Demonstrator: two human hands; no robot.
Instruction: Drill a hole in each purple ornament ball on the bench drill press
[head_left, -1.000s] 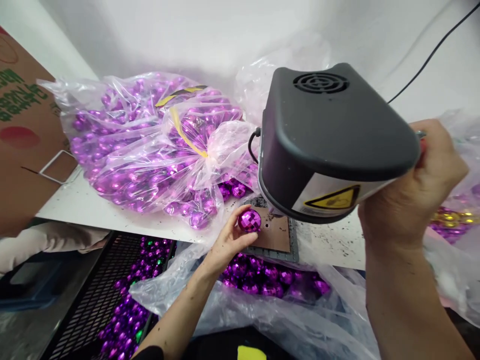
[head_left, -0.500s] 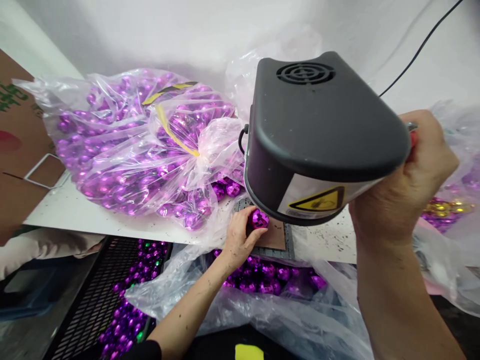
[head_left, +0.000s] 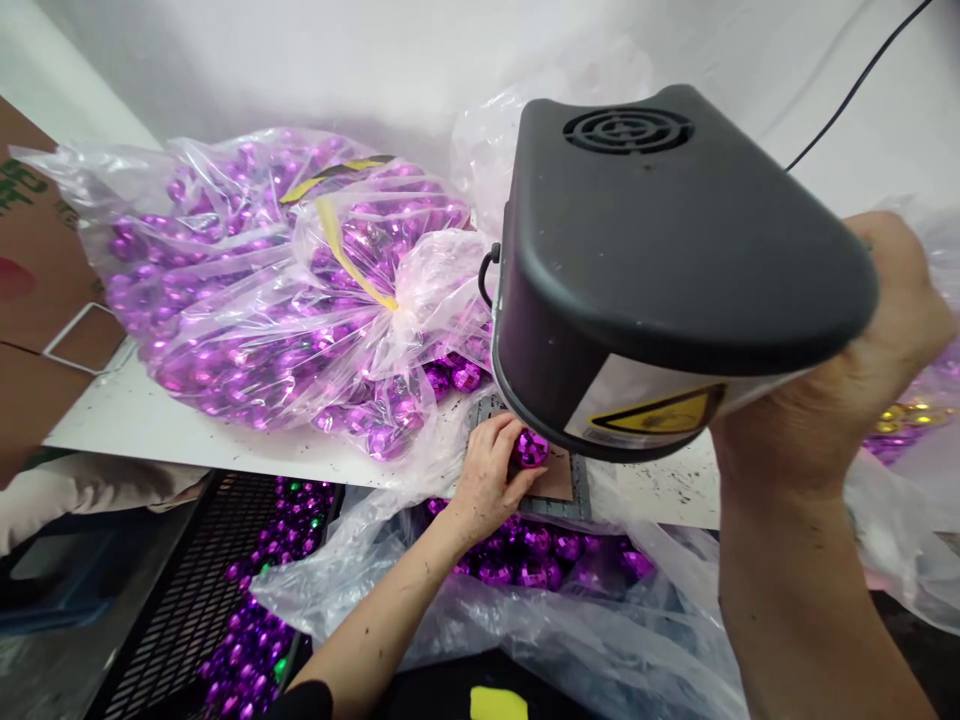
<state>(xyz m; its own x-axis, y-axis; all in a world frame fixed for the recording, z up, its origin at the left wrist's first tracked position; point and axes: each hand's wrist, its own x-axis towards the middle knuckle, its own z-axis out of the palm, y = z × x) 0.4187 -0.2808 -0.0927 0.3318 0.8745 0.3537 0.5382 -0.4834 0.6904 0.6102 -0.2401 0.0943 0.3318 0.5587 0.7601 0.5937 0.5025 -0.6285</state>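
My left hand [head_left: 487, 475] has thumb and fingers around a shiny purple faceted ball [head_left: 531, 448]. The ball rests on or just over a brown square board [head_left: 559, 480], which lies on a grey ridged plate [head_left: 579, 500]. My right hand [head_left: 855, 380] grips a bulky black handheld machine [head_left: 675, 240] at its back end. A round vent is on its top and a yellow warning label on its side. Its front end hangs above and right of the ball, and its underside and most of my right fingers are hidden.
A tied clear bag of purple balls [head_left: 270, 300] lies on the white table [head_left: 112, 420]. An open plastic bag with purple balls [head_left: 536, 570] sits below the table edge. Left of it stands a black crate [head_left: 157, 590] with purple beads. A cardboard box [head_left: 45, 290] is far left.
My left hand and the ball have shifted slightly to the right. The machine and my right hand have moved a little right and look larger.
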